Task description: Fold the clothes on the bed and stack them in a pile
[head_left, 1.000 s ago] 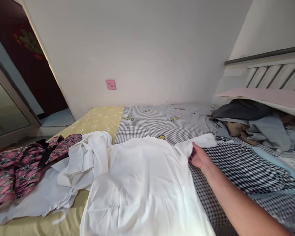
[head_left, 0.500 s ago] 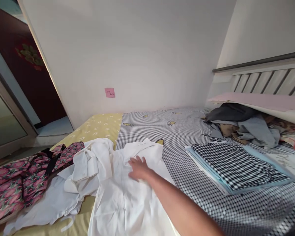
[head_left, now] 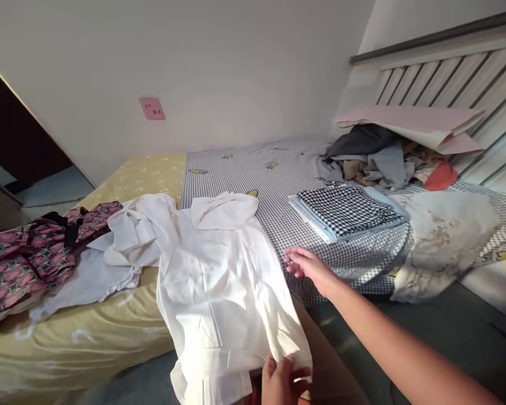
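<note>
Fingers (head_left: 283,369) pinch white shirt (head_left: 219,281); checked bedsheet (head_left: 223,179), wall (head_left: 244,67) beyond.

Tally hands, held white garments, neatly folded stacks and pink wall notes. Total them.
Bare left hand and right hand: 2
Held white cloth garment: 1
Folded cloth stack, black-and-white checked on top: 1
Pink paper wall note: 1
Total: 5

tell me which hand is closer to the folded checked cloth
Right. The right hand is open, just short of the folded checked cloth, beside the white shirt. The left hand is farther off, gripping the white shirt's lower edge.
</note>
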`<state>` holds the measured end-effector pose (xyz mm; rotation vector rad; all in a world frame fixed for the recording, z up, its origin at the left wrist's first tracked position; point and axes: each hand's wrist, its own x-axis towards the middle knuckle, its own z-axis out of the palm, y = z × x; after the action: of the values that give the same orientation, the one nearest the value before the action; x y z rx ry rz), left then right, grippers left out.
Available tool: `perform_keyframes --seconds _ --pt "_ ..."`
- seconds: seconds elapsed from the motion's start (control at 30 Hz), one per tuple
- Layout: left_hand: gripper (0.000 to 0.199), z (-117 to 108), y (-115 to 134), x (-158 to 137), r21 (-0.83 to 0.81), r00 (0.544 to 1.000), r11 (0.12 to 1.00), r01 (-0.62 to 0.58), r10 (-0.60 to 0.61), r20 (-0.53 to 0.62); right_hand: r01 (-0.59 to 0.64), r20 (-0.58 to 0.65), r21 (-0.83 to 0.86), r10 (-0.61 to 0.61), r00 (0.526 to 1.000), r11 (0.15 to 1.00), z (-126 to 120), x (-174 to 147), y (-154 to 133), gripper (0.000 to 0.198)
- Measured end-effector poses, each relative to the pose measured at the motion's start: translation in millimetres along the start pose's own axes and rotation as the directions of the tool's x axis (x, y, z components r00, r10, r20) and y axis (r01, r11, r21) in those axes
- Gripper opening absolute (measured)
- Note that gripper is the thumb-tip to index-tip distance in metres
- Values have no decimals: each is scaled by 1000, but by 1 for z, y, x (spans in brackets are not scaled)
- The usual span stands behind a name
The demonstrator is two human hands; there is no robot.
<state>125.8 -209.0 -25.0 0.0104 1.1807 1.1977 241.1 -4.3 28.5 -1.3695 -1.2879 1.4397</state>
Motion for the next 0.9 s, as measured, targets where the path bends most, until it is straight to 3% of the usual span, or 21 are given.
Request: perform_keyframes --seconds 0.13,0.27,0.43,0.6,0.73,0.9 --pt "21 5 1 -3 -135 997 989 64 -70 -41 -214 45 48 212 976 976 -12 -65 51 34" --pt "12 7 8 -11 -178 994 978 104 -104 9 -197 26 65 196 980 978 -1 -101 63 37" --pt "10 13 24 -23 -245 989 958 150 -147 29 -222 80 182 210 974 958 13 -98 48 45" --pt "8 18 33 -33 -296 981 935 196 -187 60 -338 202 541 272 941 770 28 -89 45 75" --pt "4 13 32 -37 -201 971 966 165 -124 205 -338 272 576 215 938 744 34 -94 39 63" --pt "14 14 43 -49 -32 931 984 174 -154 330 -339 389 535 130 912 774 33 -100 27 42"
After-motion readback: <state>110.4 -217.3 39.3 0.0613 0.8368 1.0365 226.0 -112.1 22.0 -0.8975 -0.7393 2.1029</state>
